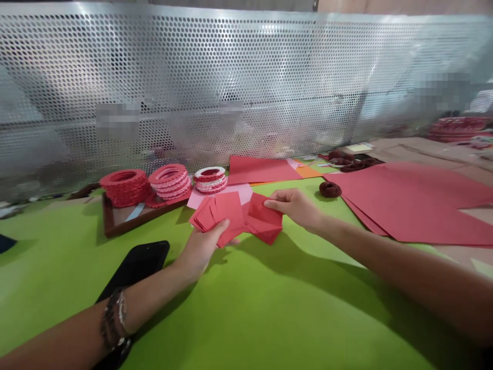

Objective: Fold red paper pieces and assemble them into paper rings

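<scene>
My left hand (206,244) grips a fanned stack of small red paper pieces (227,208), its thumb on top and the fingers underneath. On the stack's right side, my right hand (290,205) pinches a red paper piece (262,208) between thumb and fingers. That piece overlaps others which jut out below it. Both hands are held above the green tabletop (269,308). Under the left forearm lies a black phone (144,262), partly covered by the arm. Beyond the stack, pink paper (244,192) rests on the table.
A brown tray (134,224) at left holds red rings (125,187) and pink rings (169,182). White-and-red rings (210,180) stand beside it. Large red sheets (408,205) lie right, near a dark brown coil (330,189). A perforated metal screen (250,67) spans the back.
</scene>
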Motion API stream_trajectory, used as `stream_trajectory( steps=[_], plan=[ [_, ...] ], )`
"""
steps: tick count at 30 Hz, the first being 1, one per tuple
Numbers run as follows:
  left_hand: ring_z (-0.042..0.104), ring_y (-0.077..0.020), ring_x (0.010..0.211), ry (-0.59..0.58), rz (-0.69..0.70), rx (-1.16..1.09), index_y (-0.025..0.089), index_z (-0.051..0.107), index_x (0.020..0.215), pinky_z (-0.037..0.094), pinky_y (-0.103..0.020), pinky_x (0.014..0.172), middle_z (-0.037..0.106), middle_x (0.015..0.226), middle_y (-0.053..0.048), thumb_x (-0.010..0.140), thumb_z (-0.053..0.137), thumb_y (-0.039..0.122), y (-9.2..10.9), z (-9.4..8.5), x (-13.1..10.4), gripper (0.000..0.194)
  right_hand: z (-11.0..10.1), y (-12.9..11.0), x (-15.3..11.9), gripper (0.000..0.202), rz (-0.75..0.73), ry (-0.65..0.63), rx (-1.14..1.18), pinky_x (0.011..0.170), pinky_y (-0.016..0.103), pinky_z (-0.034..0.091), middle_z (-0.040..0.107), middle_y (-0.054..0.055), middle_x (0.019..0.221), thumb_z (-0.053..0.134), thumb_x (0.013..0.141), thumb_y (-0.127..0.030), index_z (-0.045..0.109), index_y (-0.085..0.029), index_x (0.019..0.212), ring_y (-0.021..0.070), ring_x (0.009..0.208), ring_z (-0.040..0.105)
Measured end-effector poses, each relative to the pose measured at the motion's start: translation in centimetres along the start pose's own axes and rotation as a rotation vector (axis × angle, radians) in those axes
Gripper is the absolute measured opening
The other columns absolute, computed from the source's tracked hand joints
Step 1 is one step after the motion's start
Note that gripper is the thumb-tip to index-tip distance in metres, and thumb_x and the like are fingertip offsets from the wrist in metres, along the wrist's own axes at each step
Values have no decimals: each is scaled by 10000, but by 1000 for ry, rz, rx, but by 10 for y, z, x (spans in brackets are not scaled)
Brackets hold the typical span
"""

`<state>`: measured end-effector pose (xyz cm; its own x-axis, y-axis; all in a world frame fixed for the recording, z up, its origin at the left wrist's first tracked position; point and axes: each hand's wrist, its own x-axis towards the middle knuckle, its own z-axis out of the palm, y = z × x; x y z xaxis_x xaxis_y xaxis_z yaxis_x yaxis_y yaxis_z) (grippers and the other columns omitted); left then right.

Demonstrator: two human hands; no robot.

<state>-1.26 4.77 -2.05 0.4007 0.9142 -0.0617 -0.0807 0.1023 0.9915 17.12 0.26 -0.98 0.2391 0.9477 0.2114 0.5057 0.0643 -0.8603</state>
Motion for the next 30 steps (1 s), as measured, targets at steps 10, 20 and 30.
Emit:
stream_trajectory(
  steps=[10,20,30],
  plan=[
    [659,-186,621,-275,-100,211,152,582,946,531,-278,596,681,905,-77,704,598,265,-3,-6,-8,267,8,13,-2,285,-123,169,-66,648,256,379,516,39,847,483,754,-314,468,-154,989,129,740,480],
    [646,-157,560,-341,-211,273,166,592,926,482,-233,522,695,783,-45,734,571,295,-1,-6,-9,233,16,-6,-13,148,-251,-76,-6,491,203,327,479,-20,584,530,728,-229,514,-140,610,69,515,390],
    [652,-153,574,-337,-223,187,192,563,974,496,-225,542,696,820,-28,720,590,336,0,-6,-11,293,5,-11,-10,268,-175,-200,-28,434,193,276,446,-33,480,479,751,-295,507,-136,536,54,447,352]
  ],
)
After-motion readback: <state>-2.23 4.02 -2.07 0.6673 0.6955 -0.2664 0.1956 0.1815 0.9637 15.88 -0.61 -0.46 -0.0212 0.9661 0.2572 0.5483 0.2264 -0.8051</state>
